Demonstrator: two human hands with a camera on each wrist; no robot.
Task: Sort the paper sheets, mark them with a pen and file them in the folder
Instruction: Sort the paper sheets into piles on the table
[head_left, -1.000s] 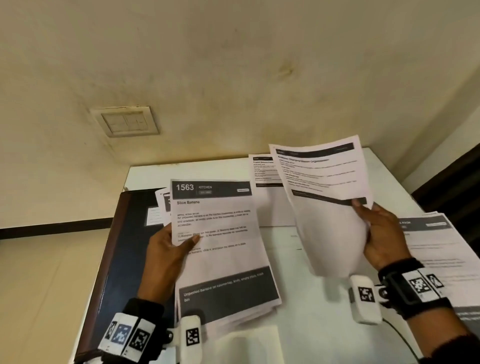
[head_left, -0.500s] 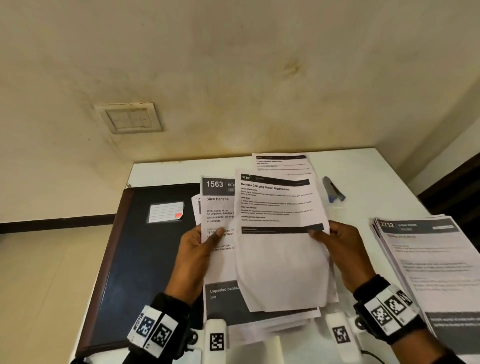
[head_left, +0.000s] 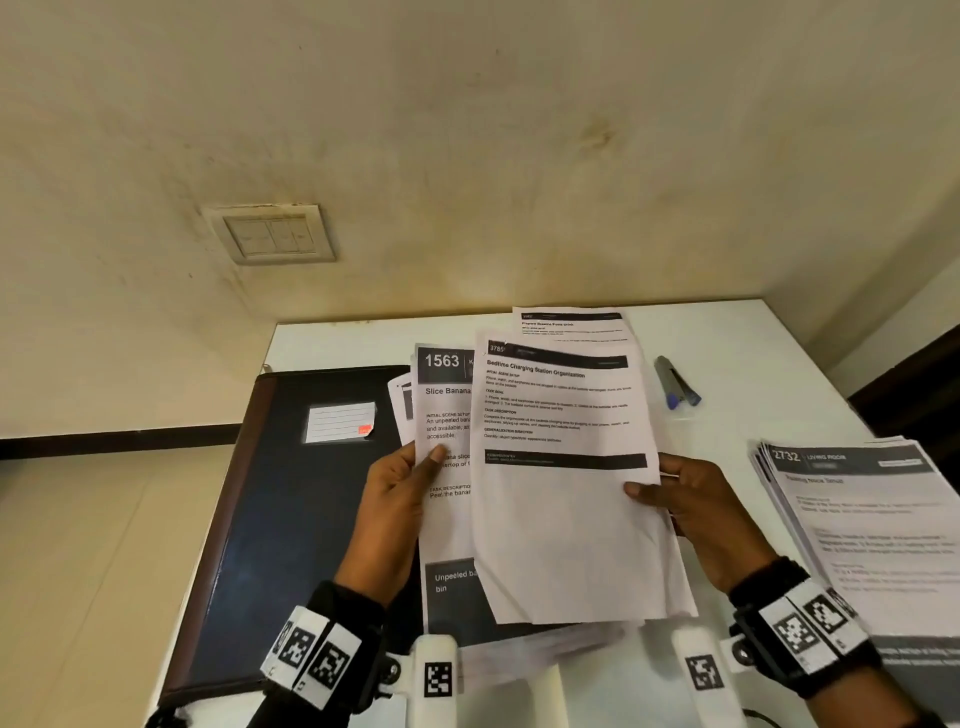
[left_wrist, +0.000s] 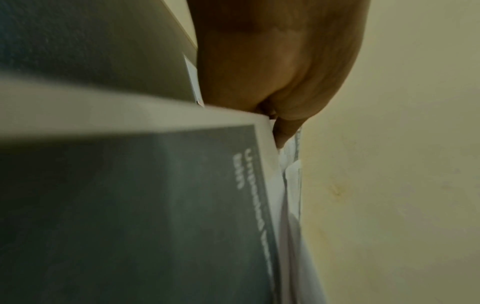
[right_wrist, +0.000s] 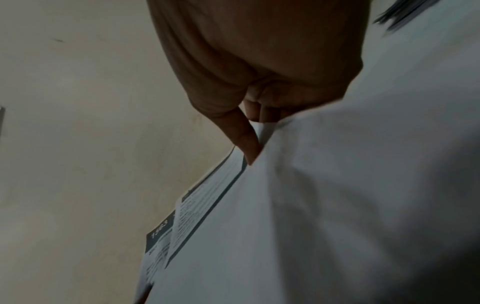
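My left hand grips a stack of printed sheets by its left edge, thumb on the top page headed "1563 Slice Banana". My right hand pinches a single sheet headed "Bedtime Charging Station Organization" by its right edge, thumb on its face; it overlaps the stack's right part. In the left wrist view the stack runs under my left hand. The right wrist view shows the sheet pinched by my right hand. A dark blue folder lies closed at left. A blue-capped pen lies at the back right.
A second pile of sheets headed "2732 Living Room" lies at the right of the white table. One more printed sheet lies flat at the back. The folder carries a white label. The wall with a switch plate stands behind.
My right hand has brought the single sheet leftward and down from the right until it overlaps the stack in my left hand. The stack has shifted a little to the right.
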